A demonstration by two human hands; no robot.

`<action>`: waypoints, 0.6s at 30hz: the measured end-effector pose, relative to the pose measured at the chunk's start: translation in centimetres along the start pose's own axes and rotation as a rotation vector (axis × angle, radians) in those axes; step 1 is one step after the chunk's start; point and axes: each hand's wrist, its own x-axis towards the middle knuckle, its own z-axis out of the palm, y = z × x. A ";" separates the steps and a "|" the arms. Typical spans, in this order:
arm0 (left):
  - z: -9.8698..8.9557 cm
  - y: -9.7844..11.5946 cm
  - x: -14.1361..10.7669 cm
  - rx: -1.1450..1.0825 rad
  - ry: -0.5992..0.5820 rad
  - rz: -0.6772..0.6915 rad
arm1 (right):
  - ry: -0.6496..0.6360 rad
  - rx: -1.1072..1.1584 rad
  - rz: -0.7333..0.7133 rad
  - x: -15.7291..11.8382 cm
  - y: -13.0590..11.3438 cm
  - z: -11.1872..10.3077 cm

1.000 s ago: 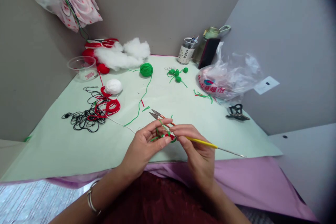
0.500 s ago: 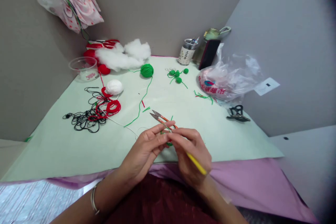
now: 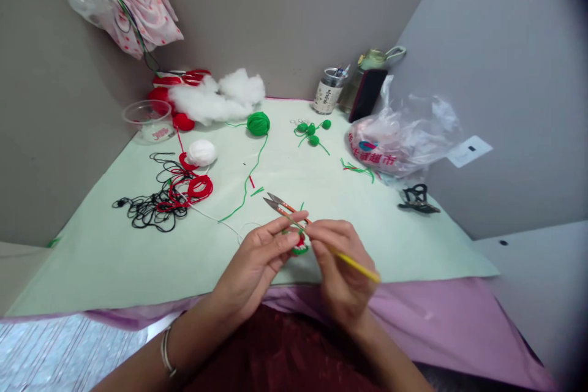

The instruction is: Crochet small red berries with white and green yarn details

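Between its thumb and fingers, my left hand (image 3: 260,260) pinches a small crocheted piece (image 3: 300,246) in red, white and green. My right hand (image 3: 342,263) grips a crochet hook with a yellow handle (image 3: 356,266); its tip is close to the piece, at the left fingertips. A green strand runs over the left fingers. Orange-handled thread snips (image 3: 281,204) lie on the table just beyond the hands, points to the left and partly covered by the fingers. Short green snippets (image 3: 258,191) and a red one (image 3: 251,182) rest past the snips.
A green yarn ball (image 3: 258,124), a white ball (image 3: 201,152), tangled black cord (image 3: 156,211) and red yarn (image 3: 199,187) lie left. White stuffing (image 3: 215,101) sits behind. Small green balls (image 3: 313,140), a plastic bag (image 3: 399,141) and a black claw clip (image 3: 418,199) are right.
My right hand has shifted slightly right, away from the left fingertips, and the hook handle has swung to a flatter angle. More of the crocheted piece shows between the hands.
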 end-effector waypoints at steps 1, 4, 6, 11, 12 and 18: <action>-0.1 0.3 0.0 0.016 0.008 0.000 | 0.003 0.109 0.099 0.2 0.0 -0.3; -0.2 0.7 -0.1 0.092 0.017 0.060 | 0.007 0.375 0.264 0.8 -0.1 -0.7; -0.2 0.6 -0.3 0.126 -0.012 0.096 | -0.043 0.424 0.293 1.1 0.0 -0.6; -0.1 0.3 -0.3 0.195 -0.024 0.132 | -0.079 0.389 0.278 1.3 0.0 -0.1; -0.1 0.3 -0.2 0.199 -0.014 0.140 | -0.078 0.357 0.253 1.2 -0.1 0.0; 0.1 -0.2 0.3 0.063 0.044 0.126 | -0.098 -0.183 -0.186 0.4 -0.4 0.1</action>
